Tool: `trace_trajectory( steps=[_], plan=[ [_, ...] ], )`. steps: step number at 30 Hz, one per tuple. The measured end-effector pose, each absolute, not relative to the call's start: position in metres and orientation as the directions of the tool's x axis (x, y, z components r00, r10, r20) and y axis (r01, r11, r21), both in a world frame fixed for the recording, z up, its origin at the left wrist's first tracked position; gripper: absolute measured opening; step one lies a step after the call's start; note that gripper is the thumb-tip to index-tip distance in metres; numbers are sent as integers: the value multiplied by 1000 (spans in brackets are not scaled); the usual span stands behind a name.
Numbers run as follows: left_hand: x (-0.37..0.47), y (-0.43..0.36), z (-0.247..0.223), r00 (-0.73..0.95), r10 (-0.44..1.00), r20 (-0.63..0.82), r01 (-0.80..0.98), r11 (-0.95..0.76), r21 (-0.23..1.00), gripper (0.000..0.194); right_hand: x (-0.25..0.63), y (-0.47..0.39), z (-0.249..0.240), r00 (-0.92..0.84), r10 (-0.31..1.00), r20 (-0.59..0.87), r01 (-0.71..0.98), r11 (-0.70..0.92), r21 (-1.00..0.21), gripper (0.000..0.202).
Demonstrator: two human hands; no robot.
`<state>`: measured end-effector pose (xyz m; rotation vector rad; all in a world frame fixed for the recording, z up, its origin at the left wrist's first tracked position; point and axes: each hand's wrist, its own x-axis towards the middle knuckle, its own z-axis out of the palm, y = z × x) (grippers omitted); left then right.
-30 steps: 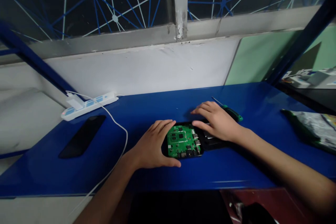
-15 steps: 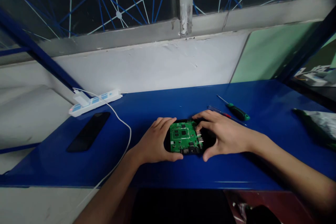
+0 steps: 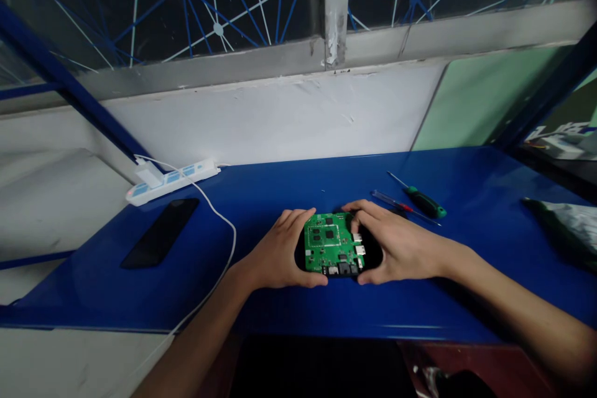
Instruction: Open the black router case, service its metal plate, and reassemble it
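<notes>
A green circuit board (image 3: 330, 242) with chips and metal ports lies face up in the head view, inside or on a black casing that shows dark around its edges. My left hand (image 3: 284, 252) grips the left side, thumb at the near corner and fingers along the far corner. On the other side my right hand (image 3: 389, 239) is curled round the right edge by the ports, its thumb at the near corner and its fingers at the far one. The casing's underside is hidden.
Behind my right hand lie a green-handled screwdriver (image 3: 425, 201) and a clear one with a red part (image 3: 392, 201). A black phone (image 3: 161, 233), a white power strip (image 3: 175, 181) and a white cable (image 3: 228, 224) are at left. A plastic bag (image 3: 566, 227) sits far right.
My right thumb has closed in toward the near right corner of the board. The board looks slightly more turned to the camera, its ports showing more clearly. The whole view has shifted slightly.
</notes>
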<state>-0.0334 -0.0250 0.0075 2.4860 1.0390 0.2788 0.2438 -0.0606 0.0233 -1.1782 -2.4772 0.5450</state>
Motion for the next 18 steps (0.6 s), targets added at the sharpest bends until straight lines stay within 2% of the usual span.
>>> trace_trajectory(
  steps=[6, 10, 18],
  plan=[
    [-34, -25, 9, 706, 707, 53, 579, -618, 533, 108, 246, -58, 26, -635, 747, 197, 602, 638, -480, 62],
    [-35, -26, 6, 694, 718, 56, 572, -596, 564, 111, 250, -58, 29, -636, 744, 205, 600, 643, -475, 53],
    [-34, -28, 7, 690, 721, 61, 564, -589, 578, 114, 251, -58, 28, -635, 723, 270, 585, 679, -442, 69]
  ],
)
